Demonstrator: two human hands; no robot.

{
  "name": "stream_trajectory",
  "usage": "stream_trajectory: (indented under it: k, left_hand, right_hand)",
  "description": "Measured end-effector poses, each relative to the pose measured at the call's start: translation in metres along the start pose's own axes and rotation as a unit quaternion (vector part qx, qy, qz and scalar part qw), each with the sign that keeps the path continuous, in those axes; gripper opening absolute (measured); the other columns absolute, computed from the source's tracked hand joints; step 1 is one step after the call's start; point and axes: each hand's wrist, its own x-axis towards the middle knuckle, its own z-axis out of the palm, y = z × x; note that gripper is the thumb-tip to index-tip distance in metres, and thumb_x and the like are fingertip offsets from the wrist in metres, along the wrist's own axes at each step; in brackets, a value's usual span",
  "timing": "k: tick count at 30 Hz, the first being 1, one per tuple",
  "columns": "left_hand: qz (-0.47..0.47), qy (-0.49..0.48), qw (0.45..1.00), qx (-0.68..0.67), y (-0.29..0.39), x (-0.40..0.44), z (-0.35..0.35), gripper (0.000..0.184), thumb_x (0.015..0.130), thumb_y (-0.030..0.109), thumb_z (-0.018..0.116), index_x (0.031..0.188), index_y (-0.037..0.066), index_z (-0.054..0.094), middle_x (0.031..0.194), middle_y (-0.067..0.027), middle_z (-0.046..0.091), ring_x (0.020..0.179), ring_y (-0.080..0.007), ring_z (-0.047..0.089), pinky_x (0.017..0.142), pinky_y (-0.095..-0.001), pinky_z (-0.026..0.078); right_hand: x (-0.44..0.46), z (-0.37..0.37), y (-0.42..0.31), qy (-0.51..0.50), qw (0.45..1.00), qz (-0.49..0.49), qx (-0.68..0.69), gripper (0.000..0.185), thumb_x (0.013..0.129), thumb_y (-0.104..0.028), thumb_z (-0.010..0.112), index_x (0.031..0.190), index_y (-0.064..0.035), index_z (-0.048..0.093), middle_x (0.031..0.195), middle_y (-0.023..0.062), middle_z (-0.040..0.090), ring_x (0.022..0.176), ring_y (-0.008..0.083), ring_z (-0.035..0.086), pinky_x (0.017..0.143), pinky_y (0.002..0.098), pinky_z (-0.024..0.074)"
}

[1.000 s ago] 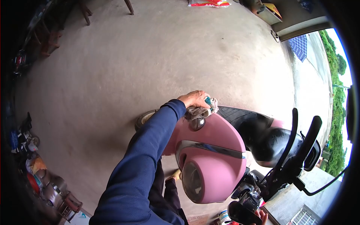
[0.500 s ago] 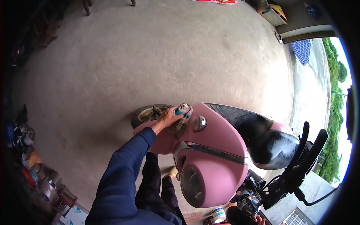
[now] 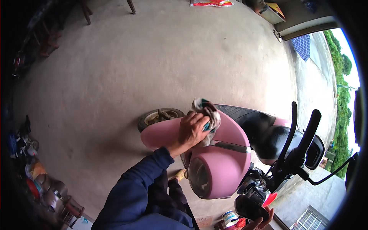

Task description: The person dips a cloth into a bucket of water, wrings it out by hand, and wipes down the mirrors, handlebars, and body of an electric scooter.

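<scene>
My left hand [image 3: 193, 129] is closed around a crumpled, dirty multicoloured cloth [image 3: 209, 119] and presses it against the front body of a pink scooter [image 3: 230, 132]. The hand and cloth now hide the round chrome-ringed light on that panel. Below them is the scooter's large headlight [image 3: 200, 178], and to the left its front wheel [image 3: 160, 115] stands on the floor. At the bottom edge, my right hand [image 3: 263, 222] shows in part, fingers apart, beside a dark rear-view mirror [image 3: 251, 207]. Whether it touches the mirror I cannot tell.
Black handlebars [image 3: 297, 149] stick out at the right, above the black seat [image 3: 283, 143]. A white bucket [image 3: 230, 218] stands at the bottom. Shoes and other clutter [image 3: 27, 143] line the left side. A checked umbrella [image 3: 302, 46] lies by the doorway.
My left hand has moved the cloth right across the pink panel, from beside the round light to over it. More of my right hand shows by the mirror. The view has shifted slightly.
</scene>
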Motion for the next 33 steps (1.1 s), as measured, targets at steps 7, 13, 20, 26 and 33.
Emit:
stream_trajectory:
  k: [7, 13, 20, 26, 33]
  left_hand:
    - [-0.167, -0.150, 0.974, -0.034, -0.056, 0.084, 0.062, 0.042, 0.070, 0.033, 0.080, 0.104, 0.010, 0.070, 0.095, -0.0157, 0.072, 0.089, -0.0360, 0.068, 0.077, -0.0444, 0.056]
    - [-0.148, -0.046, 0.959, -0.239, -0.037, 0.010, 0.009, 0.056, 0.073, 0.037, 0.083, 0.111, 0.000, 0.066, 0.095, -0.0168, 0.071, 0.090, -0.0272, 0.069, 0.081, -0.0365, 0.054]
    - [-0.036, -0.197, 0.915, -0.351, 0.055, 0.010, -0.067, 0.045, 0.070, 0.025, 0.087, 0.105, 0.004, 0.071, 0.097, -0.0118, 0.072, 0.091, -0.0222, 0.069, 0.082, -0.0342, 0.053]
    - [0.195, -0.228, 0.941, -0.156, 0.116, 0.016, -0.079, 0.039, 0.067, 0.024, 0.079, 0.103, 0.009, 0.072, 0.096, -0.0112, 0.071, 0.092, -0.0308, 0.067, 0.083, -0.0424, 0.054]
    - [-0.052, -0.206, 0.970, -0.119, 0.081, 0.005, -0.067, 0.048, 0.072, 0.040, 0.073, 0.104, 0.005, 0.069, 0.085, -0.0155, 0.070, 0.081, -0.0296, 0.069, 0.076, -0.0392, 0.053]
  right_hand:
    - [-0.001, -0.018, 0.012, -0.018, 0.997, 0.056, -0.050, 0.066, 0.098, -0.045, 0.059, 0.143, 0.0001, 0.044, 0.122, 0.0183, 0.062, 0.108, 0.0289, 0.061, 0.096, 0.0404, 0.0488]
    - [0.005, -0.029, 0.042, -0.077, 0.995, 0.049, 0.038, 0.072, 0.099, -0.053, 0.052, 0.150, -0.0053, 0.035, 0.140, 0.0156, 0.049, 0.124, 0.0277, 0.053, 0.107, 0.0419, 0.0422]
    - [0.008, -0.027, 0.045, -0.079, 0.996, 0.020, 0.024, 0.066, 0.099, -0.047, 0.057, 0.148, -0.0065, 0.040, 0.136, 0.0147, 0.052, 0.123, 0.0256, 0.052, 0.104, 0.0378, 0.0423]
    - [0.015, -0.022, 0.036, -0.094, 0.995, -0.011, 0.017, 0.056, 0.100, -0.039, 0.058, 0.144, -0.0067, 0.047, 0.133, 0.0129, 0.054, 0.117, 0.0239, 0.055, 0.101, 0.0362, 0.0429]
    - [0.018, -0.016, 0.025, -0.113, 0.992, 0.000, 0.053, 0.054, 0.098, -0.032, 0.061, 0.143, -0.0063, 0.047, 0.134, 0.0144, 0.054, 0.120, 0.0259, 0.054, 0.103, 0.0366, 0.0418]
